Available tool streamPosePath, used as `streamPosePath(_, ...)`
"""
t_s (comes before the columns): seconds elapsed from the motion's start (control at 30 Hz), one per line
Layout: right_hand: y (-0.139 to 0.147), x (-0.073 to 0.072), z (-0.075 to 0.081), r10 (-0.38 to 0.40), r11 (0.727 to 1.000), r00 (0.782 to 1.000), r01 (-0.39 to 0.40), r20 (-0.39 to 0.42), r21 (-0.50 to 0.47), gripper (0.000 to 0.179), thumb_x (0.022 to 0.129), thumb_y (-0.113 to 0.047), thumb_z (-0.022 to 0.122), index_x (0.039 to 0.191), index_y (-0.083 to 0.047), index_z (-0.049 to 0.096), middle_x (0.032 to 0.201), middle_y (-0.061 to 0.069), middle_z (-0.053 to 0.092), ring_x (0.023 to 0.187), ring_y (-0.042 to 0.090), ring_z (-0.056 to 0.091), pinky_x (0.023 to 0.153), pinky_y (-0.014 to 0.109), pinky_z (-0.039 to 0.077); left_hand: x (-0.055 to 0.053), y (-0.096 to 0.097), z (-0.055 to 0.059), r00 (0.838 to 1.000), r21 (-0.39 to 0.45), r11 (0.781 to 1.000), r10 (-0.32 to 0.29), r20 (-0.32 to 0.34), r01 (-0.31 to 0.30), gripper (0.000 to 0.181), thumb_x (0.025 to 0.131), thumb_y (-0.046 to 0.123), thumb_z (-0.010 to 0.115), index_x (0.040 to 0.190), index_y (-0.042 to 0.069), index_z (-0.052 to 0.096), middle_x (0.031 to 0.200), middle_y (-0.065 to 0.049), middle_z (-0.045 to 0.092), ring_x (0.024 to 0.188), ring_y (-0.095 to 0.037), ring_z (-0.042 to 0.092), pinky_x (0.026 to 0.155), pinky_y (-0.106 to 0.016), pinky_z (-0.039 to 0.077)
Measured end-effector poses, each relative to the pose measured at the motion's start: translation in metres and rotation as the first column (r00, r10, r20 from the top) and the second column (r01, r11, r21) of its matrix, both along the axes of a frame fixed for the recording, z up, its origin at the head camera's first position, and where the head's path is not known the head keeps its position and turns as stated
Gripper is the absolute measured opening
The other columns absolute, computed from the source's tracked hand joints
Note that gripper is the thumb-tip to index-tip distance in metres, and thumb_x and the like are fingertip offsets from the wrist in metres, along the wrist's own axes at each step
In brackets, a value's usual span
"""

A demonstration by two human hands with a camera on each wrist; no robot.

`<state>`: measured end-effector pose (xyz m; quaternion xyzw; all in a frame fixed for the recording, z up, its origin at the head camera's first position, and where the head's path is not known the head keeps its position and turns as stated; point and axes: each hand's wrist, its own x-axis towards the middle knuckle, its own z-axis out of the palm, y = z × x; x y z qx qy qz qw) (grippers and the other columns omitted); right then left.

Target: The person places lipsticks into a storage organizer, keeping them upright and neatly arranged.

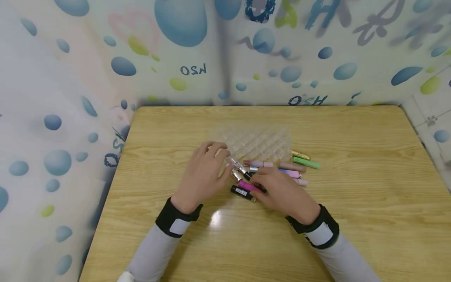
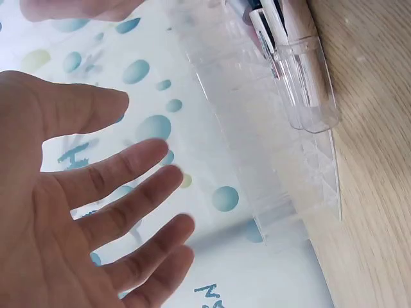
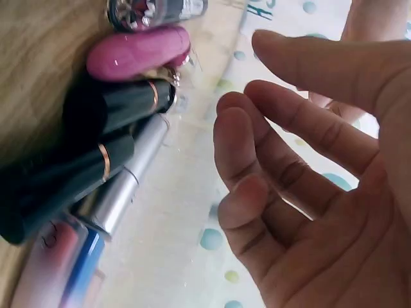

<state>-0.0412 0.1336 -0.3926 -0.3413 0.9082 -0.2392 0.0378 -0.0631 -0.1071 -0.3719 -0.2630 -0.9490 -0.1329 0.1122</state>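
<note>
A clear plastic organizer [image 1: 255, 143] with a grid of diamond-shaped cells lies on the table, with a heap of cosmetic tubes along its near side. My left hand [image 1: 204, 174] hovers by the organizer's left end, its fingers spread and holding nothing in the left wrist view. Close to it lies a tube with a clear cap [image 2: 311, 90]. My right hand [image 1: 283, 192] is over the heap; the right wrist view shows its fingers loosely bent with nothing between them. Near it lie a magenta tube [image 3: 138, 52], two black tubes [image 3: 119, 110] with copper rings and a silver tube [image 3: 135, 170].
A green tube [image 1: 305, 162] and a gold tube [image 1: 300, 154] lie right of the organizer. A black tube with a white label [image 1: 241, 191] is nearest the table's front. The wooden table [image 1: 366, 164] meets a patterned curtain [image 1: 197, 86] at its back edge.
</note>
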Motion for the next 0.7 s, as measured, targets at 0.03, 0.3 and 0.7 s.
streamPosePath(0.03, -0.002, 0.0, -0.002, 0.008, 1.0, 1.0, -0.008, 0.021, 0.001, 0.011, 0.087, -0.021, 0.081, 0.09, -0.012, 0.074, 0.087, -0.002, 0.066, 0.071, 0.008, 0.054, 0.063, 0.025, 0.05, 0.001, 0.001, 0.0, 1.0, -0.006, 1.0, -0.01, 0.007, 0.01, 0.03, 0.1, 0.033, 0.062, 0.113, 0.009, 0.074, 0.127, -0.009, 0.067, 0.123, -0.035, 0.057, 0.1, -0.051, 0.051)
streamPosePath(0.3, -0.016, 0.007, -0.013, 0.025, 0.996, 0.999, -0.028, 0.048, 0.08, 0.018, 0.082, -0.017, 0.084, 0.093, -0.009, 0.073, 0.088, 0.0, 0.064, 0.07, 0.009, 0.053, 0.06, 0.028, 0.049, 0.005, 0.005, -0.003, 0.995, -0.01, 0.996, -0.084, 0.057, 0.085, 0.014, 0.093, 0.021, 0.069, 0.1, 0.01, 0.073, 0.104, -0.005, 0.069, 0.102, -0.03, 0.063, 0.081, -0.045, 0.055)
streamPosePath(0.7, -0.022, 0.013, -0.021, 0.061, 0.995, 0.996, -0.055, -0.064, 0.082, 0.023, 0.074, -0.006, 0.085, 0.09, -0.006, 0.069, 0.088, 0.004, 0.066, 0.077, 0.019, 0.063, 0.064, 0.037, 0.054, 0.01, 0.009, -0.007, 0.98, -0.125, 0.982, -0.117, 0.163, 0.138, 0.022, 0.089, 0.026, 0.073, 0.102, 0.008, 0.07, 0.097, -0.005, 0.068, 0.08, -0.026, 0.062, 0.066, -0.04, 0.053)
